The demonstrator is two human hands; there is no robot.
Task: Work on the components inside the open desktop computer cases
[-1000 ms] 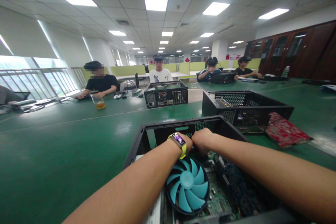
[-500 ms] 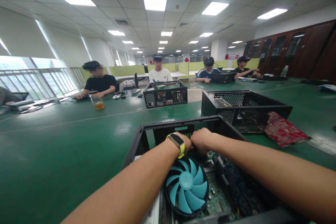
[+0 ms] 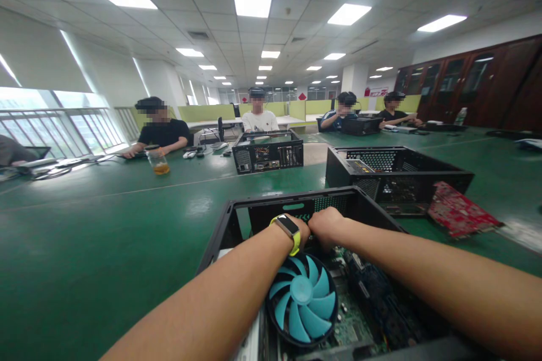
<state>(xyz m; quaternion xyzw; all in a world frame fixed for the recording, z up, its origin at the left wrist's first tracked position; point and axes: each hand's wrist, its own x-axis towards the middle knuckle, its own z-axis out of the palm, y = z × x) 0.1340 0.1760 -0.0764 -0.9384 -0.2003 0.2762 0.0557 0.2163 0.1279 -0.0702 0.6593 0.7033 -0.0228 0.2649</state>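
An open black computer case [image 3: 232, 220] stands right in front of me, and both hands reach down into its far part. My left hand [image 3: 303, 232], below a watch with a yellow-green strap [image 3: 292, 233], is bent with its fingers curled down out of sight. Close against it, my right hand [image 3: 327, 223] is closed like a fist. Whatever the fingers hold is hidden behind the hands. Nearer me, under my left wrist, lies a round fan [image 3: 301, 290] with turquoise blades. The green circuit board [image 3: 353, 324] shows beside it, with a dark blue card [image 3: 376, 293] below my right forearm.
A second open case [image 3: 398, 180] stands behind on the right, with a red circuit board [image 3: 463, 211] leaning by it. Another case [image 3: 269, 152] is farther back on the green table [image 3: 105, 248]. A cup of amber drink [image 3: 159, 162] stands left. Several people sit across.
Both hands stay at nearly the same spot inside the case, with only a slight shift. Across the table, the person in blue has leaned and raised a hand toward the head.
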